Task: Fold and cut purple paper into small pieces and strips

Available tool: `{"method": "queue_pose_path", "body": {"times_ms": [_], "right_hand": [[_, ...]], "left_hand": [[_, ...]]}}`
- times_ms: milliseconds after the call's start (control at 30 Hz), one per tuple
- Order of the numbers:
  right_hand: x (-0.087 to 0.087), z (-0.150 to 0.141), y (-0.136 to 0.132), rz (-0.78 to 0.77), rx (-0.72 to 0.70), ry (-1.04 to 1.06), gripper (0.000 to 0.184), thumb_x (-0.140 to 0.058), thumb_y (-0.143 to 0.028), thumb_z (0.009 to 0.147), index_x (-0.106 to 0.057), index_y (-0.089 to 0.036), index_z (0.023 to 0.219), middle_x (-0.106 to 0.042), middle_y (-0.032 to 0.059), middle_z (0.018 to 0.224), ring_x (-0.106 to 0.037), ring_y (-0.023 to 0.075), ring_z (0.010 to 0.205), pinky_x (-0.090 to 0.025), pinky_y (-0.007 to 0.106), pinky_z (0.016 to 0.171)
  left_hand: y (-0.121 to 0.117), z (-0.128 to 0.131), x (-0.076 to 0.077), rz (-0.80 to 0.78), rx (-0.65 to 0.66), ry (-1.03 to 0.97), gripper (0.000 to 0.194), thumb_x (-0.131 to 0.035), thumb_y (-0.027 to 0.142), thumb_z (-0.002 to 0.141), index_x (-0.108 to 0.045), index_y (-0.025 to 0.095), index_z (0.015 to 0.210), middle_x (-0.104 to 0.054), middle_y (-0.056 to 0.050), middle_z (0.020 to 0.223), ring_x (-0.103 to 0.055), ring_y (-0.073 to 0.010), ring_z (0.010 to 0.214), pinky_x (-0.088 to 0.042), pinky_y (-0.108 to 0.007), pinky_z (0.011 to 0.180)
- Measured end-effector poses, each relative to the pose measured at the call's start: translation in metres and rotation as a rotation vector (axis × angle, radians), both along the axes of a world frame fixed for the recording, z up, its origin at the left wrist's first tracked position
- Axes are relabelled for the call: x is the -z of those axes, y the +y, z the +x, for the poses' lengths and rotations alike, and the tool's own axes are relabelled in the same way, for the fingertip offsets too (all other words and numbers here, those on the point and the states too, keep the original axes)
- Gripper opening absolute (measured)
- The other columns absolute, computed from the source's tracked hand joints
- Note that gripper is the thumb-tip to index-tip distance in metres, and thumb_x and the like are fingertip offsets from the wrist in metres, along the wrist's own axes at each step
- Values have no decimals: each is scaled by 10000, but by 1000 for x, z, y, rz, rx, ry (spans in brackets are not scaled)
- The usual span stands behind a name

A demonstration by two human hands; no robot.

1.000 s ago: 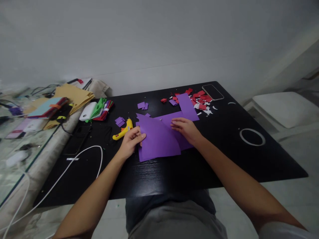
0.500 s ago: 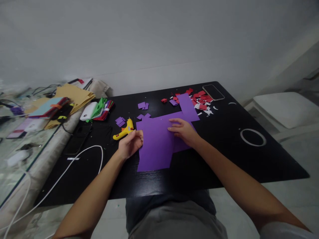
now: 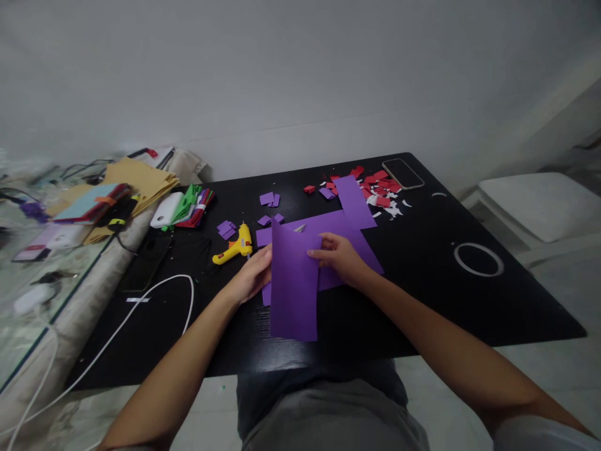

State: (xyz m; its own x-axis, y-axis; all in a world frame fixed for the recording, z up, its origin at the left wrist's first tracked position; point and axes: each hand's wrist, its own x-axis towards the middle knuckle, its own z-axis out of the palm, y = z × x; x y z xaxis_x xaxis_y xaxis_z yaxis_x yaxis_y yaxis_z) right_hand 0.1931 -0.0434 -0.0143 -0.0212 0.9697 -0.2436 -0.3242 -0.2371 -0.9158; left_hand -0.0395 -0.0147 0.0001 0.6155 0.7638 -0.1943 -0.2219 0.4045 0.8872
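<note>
My left hand [image 3: 253, 275] grips the left edge of a purple sheet of paper [image 3: 295, 294], its fingertips hidden behind the sheet. On the right edge, my right hand [image 3: 342, 257] pinches the same sheet between thumb and fingers. The sheet is raised and tilted above the table. Beneath it lies a larger purple sheet [image 3: 361, 250], with a purple strip [image 3: 354, 202] across its far right part. Metal tips [image 3: 299, 228], like scissor points, show just behind the held sheet; the rest is covered. A yellow glue gun [image 3: 235, 245] lies left of my left hand.
Small purple pieces [image 3: 226, 229] lie in little piles on the black table [image 3: 422, 294]. Red and white scraps [image 3: 382, 188] and a phone [image 3: 402, 173] are at the back right. Bundled coloured sheets [image 3: 188, 210], another phone [image 3: 146, 263] and a white cable [image 3: 154, 288] occupy the left.
The held purple sheet has been lifted and turned to stand more upright, uncovering the metal tips and more of the sheet below. My right hand now pinches its edge.
</note>
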Motion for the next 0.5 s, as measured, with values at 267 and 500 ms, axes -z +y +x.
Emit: {"method": "queue_pose_path", "body": {"times_ms": [267, 500], "right_hand": [[2, -8, -5, 34, 6, -11, 381, -930, -304, 586, -645, -202, 817, -721, -27, 822, -657, 141, 740, -505, 263, 670], [-3, -13, -9, 124, -81, -6, 395, -947, -306, 594, -701, -232, 894, -767, -23, 872, -719, 183, 845, -564, 345, 873]], "left_hand": [[-5, 0, -2, -38, 119, 55, 654, -811, 582, 809, -665, 216, 1331, -747, -111, 1214, -727, -285, 1106, -582, -342, 919], [-7, 7, -4, 63, 97, 233, 703, -898, 405, 749, -628, 235, 1376, -708, -80, 1309, -674, -260, 1171, -525, -330, 987]]}}
